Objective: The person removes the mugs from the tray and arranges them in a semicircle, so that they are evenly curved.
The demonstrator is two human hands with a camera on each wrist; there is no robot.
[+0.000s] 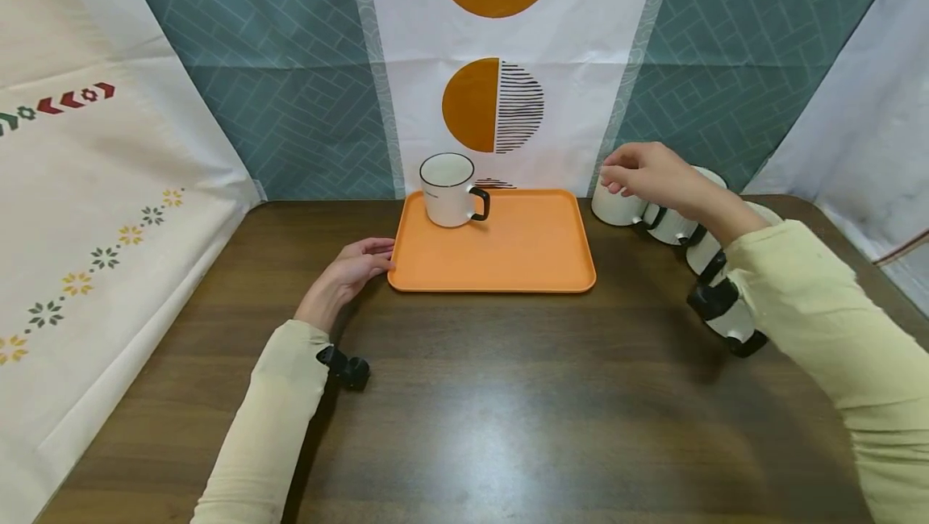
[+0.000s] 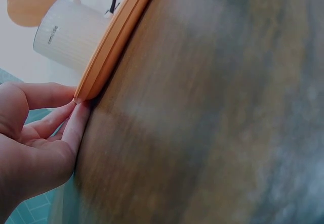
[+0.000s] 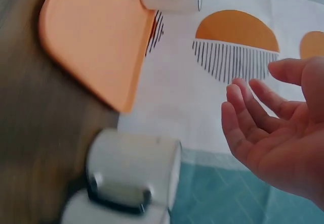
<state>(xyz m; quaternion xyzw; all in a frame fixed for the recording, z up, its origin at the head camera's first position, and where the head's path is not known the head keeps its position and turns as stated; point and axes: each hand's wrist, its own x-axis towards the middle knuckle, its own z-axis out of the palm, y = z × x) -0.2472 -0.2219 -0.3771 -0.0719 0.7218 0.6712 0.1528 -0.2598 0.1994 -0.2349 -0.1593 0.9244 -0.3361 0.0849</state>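
Note:
An orange tray [image 1: 501, 266] lies on the table, with a white mug [image 1: 446, 197] upright near its back left; the mug has a dark rim and black handle. At the tray's left edge, my left hand [image 1: 353, 272] pinches the rim between thumb and fingers, as the left wrist view shows. My right hand [image 1: 656, 179] hovers over the back of a row of white mugs, its fingers loosely bent and holding nothing. The rearmost mug [image 1: 613, 208] of that row stands just below it. In the right wrist view, this mug [image 3: 134, 168] is apart from the fingers.
Several more white mugs with black handles, such as this one [image 1: 671, 227], run along the right side, partly hidden by my right sleeve [image 1: 806, 298]. Patterned cloth [image 1: 290, 105] hangs behind the dark wooden table [image 1: 464, 395], and white cloth [image 1: 131, 234] hangs at the left.

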